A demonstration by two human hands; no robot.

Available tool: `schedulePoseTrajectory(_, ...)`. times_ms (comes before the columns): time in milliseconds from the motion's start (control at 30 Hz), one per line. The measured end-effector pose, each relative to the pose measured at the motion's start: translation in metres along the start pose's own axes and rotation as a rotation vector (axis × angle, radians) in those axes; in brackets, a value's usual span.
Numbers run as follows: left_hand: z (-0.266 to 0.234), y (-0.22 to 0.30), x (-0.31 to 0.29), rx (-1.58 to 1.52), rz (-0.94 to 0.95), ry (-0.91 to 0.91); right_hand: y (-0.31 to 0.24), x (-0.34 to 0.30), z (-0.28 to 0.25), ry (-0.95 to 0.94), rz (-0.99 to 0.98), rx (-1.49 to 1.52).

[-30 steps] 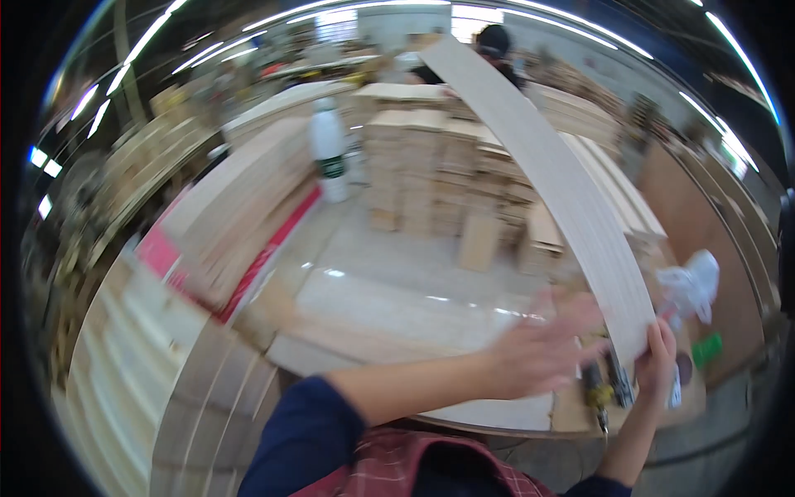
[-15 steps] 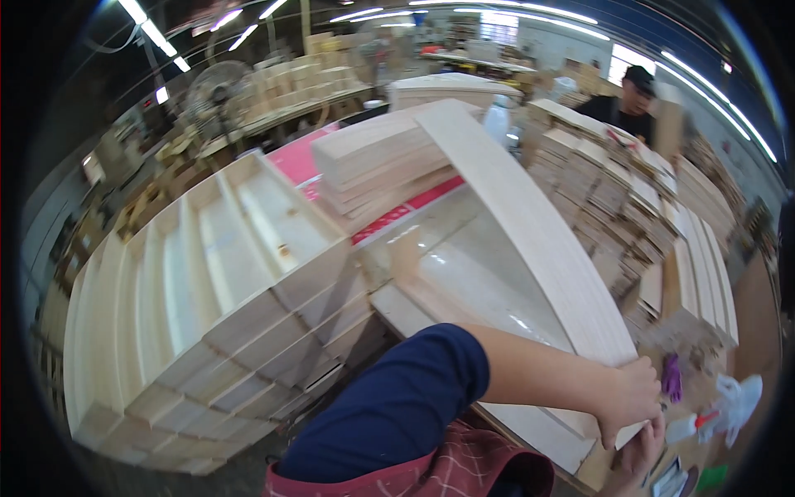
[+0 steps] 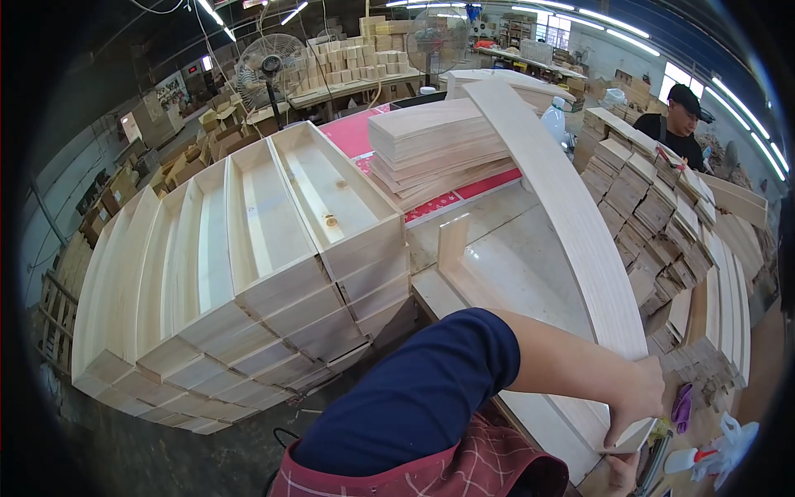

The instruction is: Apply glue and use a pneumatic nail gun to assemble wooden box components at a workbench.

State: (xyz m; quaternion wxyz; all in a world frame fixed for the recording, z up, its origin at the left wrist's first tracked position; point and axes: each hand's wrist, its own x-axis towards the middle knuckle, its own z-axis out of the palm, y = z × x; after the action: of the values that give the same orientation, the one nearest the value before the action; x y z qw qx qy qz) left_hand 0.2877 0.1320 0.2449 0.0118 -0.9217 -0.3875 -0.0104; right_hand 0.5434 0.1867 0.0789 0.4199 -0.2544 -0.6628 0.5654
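Observation:
My left hand (image 3: 636, 398) is closed over the near end of a long pale wooden board (image 3: 571, 215), which slants away across the worktable. Just below that end, the fingers of my right hand (image 3: 623, 470) press up against the corner where the board meets another piece; most of this hand is cut off or hidden. A grey tool (image 3: 654, 462), partly seen, lies close beside it. On the worktable (image 3: 522, 248), a low wooden side piece with a short upright end (image 3: 451, 242) stands left of the board.
Stacked open wooden drawers (image 3: 273, 286) rise at the left. Flat boards (image 3: 431, 145) are piled on red patterned sheeting. Cut wood pieces (image 3: 629, 199) are heaped at the right, a co-worker (image 3: 675, 124) behind them. A purple bundle (image 3: 682, 407) and white glue bottle (image 3: 681, 460) lie near my hands.
The view has swung left, so the scene sits further right. My left hand stays on the board's end; my right hand has shifted slightly under it.

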Motion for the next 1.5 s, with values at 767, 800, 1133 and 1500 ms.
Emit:
schedulePoseTrajectory(767, 0.041, -0.004, 0.021, -0.244, -0.130, 0.053, 0.017, -0.027, 0.034, -0.036, 0.082, 0.134)
schedulePoseTrajectory(800, 0.042, 0.002, 0.026, -0.249, -0.071, 0.027, 0.015, -0.031, 0.035, 0.029, 0.085, 0.137)
schedulePoseTrajectory(1133, 0.040, 0.043, 0.047, -0.340, -0.235, -0.096, 0.000, -0.041, 0.045, -0.005, 0.036, 0.163)
schedulePoseTrajectory(1500, 0.056, 0.046, 0.053, -0.286, -0.230, 0.011, 0.002, -0.039, 0.045, 0.002, -0.088, 0.022)
